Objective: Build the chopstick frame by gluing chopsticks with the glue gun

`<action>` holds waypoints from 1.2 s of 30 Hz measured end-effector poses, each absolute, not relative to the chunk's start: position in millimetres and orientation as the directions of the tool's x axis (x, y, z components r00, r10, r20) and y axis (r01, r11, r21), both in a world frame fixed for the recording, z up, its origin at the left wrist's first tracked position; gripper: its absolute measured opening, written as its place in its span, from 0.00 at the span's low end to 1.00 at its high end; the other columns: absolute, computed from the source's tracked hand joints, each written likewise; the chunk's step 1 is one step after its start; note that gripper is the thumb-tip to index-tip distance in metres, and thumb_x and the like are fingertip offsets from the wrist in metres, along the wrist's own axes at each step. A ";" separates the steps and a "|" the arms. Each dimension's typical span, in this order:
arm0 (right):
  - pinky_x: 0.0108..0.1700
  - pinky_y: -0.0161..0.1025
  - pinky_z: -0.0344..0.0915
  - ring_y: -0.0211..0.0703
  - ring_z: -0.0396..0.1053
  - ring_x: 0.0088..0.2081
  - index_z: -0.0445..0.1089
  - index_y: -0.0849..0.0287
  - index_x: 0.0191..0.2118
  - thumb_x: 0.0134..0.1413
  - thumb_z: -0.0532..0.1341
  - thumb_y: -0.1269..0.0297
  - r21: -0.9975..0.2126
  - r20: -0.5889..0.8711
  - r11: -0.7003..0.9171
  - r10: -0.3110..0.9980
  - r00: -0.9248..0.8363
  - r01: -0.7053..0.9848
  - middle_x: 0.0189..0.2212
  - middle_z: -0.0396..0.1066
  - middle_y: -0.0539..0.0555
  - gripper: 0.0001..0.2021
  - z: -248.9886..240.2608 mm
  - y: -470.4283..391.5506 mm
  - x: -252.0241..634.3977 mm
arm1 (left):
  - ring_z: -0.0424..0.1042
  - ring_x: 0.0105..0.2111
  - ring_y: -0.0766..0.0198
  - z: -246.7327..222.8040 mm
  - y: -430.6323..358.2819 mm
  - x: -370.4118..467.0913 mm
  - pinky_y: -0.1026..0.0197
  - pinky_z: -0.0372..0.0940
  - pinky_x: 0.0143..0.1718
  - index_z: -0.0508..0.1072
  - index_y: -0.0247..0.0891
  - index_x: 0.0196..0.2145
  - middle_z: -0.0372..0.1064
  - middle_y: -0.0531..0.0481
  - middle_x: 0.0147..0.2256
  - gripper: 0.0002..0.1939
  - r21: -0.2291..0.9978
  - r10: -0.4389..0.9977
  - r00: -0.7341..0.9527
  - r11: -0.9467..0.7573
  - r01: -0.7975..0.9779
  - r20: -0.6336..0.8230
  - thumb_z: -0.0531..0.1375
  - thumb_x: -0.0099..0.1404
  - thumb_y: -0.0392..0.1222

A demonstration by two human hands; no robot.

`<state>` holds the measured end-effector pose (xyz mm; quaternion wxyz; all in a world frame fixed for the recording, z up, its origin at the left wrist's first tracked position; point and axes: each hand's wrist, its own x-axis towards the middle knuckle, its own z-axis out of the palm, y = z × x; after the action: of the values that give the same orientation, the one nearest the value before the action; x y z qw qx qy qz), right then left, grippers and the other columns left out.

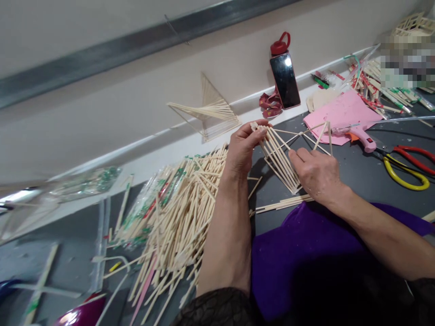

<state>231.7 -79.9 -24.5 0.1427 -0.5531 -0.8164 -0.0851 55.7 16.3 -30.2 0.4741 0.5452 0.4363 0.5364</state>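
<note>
A frame built from wooden chopsticks [279,156] is held up over the grey table, its sticks fanned side by side into a slatted panel. Thinner struts reach from it toward the upper right and meet at pointed corners. My left hand [245,142] pinches the panel's upper left corner between thumb and fingers. Curled against the panel's right edge, my right hand [316,174] grips the frame there; its fingertips are hidden. A few loose chopsticks [283,203] lie on the table just below the frame.
A big heap of chopsticks [183,217] lies left of my forearm. To the right are a pink glue gun [363,136] on pink sheet [343,113] and scissors [408,172]. A phone [285,81] leans on a red-capped bottle [280,46]. Another stick structure [210,111] stands by the wall.
</note>
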 end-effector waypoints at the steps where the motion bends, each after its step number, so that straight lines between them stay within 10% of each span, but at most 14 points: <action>1: 0.28 0.41 0.46 0.40 0.65 0.30 0.73 0.62 0.47 0.66 0.49 0.74 -0.020 0.312 0.371 0.884 -0.347 0.928 0.36 0.74 0.56 0.16 -23.9 -79.7 232.0 | 0.71 0.30 0.66 -30.2 16.3 55.7 0.60 0.66 0.36 0.81 0.45 0.33 0.77 0.50 0.36 0.12 0.985 0.985 0.041 -0.167 -0.034 0.169 0.69 0.48 0.45; 36: 0.27 0.42 0.48 0.43 0.69 0.32 0.73 0.60 0.48 0.65 0.49 0.74 -0.031 0.310 0.386 0.881 -0.358 0.922 0.37 0.75 0.56 0.16 -28.2 -78.7 234.8 | 0.71 0.29 0.66 -34.1 19.9 54.4 0.62 0.66 0.34 0.81 0.43 0.34 0.78 0.49 0.35 0.15 0.975 0.974 0.071 -0.210 -0.074 0.216 0.72 0.47 0.47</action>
<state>234.8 -78.7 -28.2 0.1391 -0.5492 -0.8206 -0.0744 54.4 19.9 -34.1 0.4790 0.5533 0.4066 0.5469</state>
